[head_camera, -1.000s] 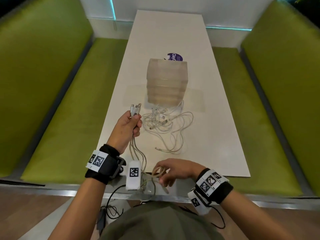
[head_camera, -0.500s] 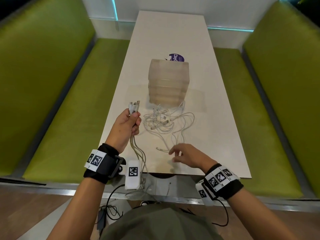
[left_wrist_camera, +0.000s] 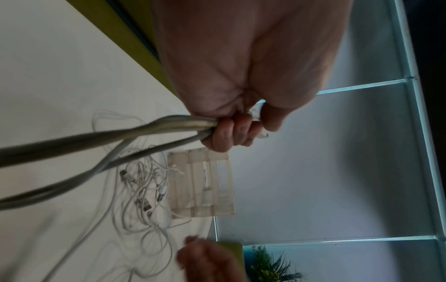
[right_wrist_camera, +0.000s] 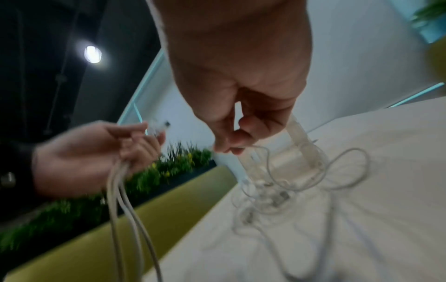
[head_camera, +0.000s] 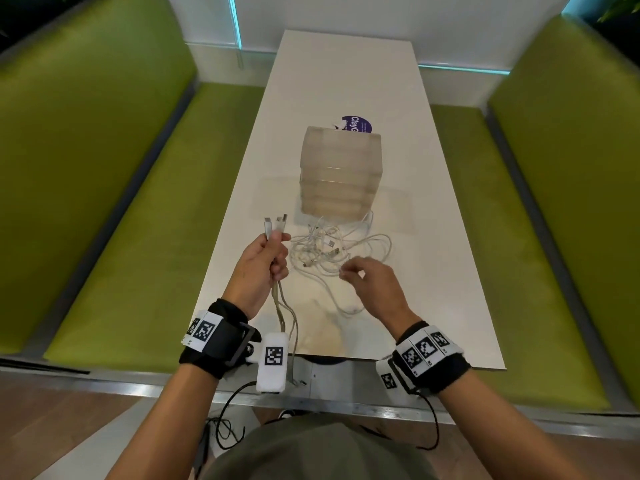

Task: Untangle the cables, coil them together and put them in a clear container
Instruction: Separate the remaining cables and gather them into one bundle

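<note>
On the far left runs a green seat (head_camera: 104,209), and just beside it the long white bench (head_camera: 346,81) begins. Over the bench's left edge the left hand (head_camera: 258,268) is raised, fingers curled tight round a bundle of grey-white cables (head_camera: 282,306). Their plugs (head_camera: 275,223) stick up together above the fist while the rest hangs down past the bench's near edge. That grip looks deliberate to me: with the ends lined up in one hand, the freed cables stay sorted and ready for coiling.

Moving right, the tangle of white cables (head_camera: 332,251) lies on the bench, loops crossing and several connectors showing in the heap. It sits against the near side of the clear container (head_camera: 341,174), which stands in the middle of the bench with a purple sticker (head_camera: 356,124) just behind it. Nothing is in the container that I can make out; its walls are cloudy.

Further right, the right hand (head_camera: 372,289) hovers low over the near edge of the tangle. In the right wrist view its thumb and fingertips (right_wrist_camera: 231,145) pinch a thin white strand, presumably to draw one more cable clear and pass it across to the held bundle. The second green seat (head_camera: 519,237) closes the right side.
</note>
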Tool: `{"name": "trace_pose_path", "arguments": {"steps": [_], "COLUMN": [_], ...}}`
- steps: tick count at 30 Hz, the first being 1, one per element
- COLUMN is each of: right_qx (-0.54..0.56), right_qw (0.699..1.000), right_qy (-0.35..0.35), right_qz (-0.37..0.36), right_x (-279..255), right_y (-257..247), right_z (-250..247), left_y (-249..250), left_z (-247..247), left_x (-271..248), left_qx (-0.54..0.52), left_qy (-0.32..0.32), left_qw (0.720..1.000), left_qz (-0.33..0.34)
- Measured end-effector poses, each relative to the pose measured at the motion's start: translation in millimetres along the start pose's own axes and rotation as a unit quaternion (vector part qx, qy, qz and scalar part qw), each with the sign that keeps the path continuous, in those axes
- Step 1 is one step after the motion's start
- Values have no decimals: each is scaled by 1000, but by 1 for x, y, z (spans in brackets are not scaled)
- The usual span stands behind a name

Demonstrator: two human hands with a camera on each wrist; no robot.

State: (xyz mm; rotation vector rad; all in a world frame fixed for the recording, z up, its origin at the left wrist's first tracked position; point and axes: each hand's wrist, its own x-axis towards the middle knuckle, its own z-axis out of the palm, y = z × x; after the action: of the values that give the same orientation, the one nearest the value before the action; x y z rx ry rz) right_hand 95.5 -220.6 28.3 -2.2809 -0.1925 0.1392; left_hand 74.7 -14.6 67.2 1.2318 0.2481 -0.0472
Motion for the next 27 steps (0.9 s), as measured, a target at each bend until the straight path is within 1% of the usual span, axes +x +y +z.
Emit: {"name": "trace_pose_path", "arguments": {"steps": [1, 3, 4, 6, 10, 13, 17, 19, 21, 22, 25, 27], "right_qx": [71, 174, 204, 227, 221, 199, 209, 175, 118, 107, 111, 61], "right_qw": [997, 984, 978, 973, 975, 980, 977, 982, 986, 984, 979, 981], "right_qy": [24, 32, 28, 16, 9, -9, -27, -66, -120, -143, -173, -185], "right_qz": [-6, -20, -28, -41, -32, -22, -7, -1, -3, -5, 4, -2], "right_x": [-1, -3, -4, -4, 0, 4, 10, 13, 12, 11, 11, 16], "right_y": [-13, -38, -48, -61, -63, -59, -55, -55, -55, -55, -50, -44], "right_z": [-5, -8, -7, -2, 3, 3, 4, 4, 5, 6, 10, 10], "left_y": [-1, -2, -4, -8, -11, -12, -18, -17, -12, -10, -7, -4], "left_z": [3, 12, 15, 21, 27, 31, 31, 34, 37, 37, 31, 29], "left_x": [0, 0, 0, 1, 1, 1, 2, 2, 1, 2, 4, 4], "left_qx": [-10, -13, -5, 15, 49, 56, 55, 37, -9, -34, -85, -104], "left_qy": [-4, -20, -29, -45, -55, -46, -29, -6, 12, 20, 15, 11], "left_qw": [1000, 1000, 1000, 999, 997, 997, 998, 999, 1000, 999, 996, 994], "left_qz": [-6, -6, -3, 2, 4, -6, -11, -6, -1, -2, -6, 18]}}
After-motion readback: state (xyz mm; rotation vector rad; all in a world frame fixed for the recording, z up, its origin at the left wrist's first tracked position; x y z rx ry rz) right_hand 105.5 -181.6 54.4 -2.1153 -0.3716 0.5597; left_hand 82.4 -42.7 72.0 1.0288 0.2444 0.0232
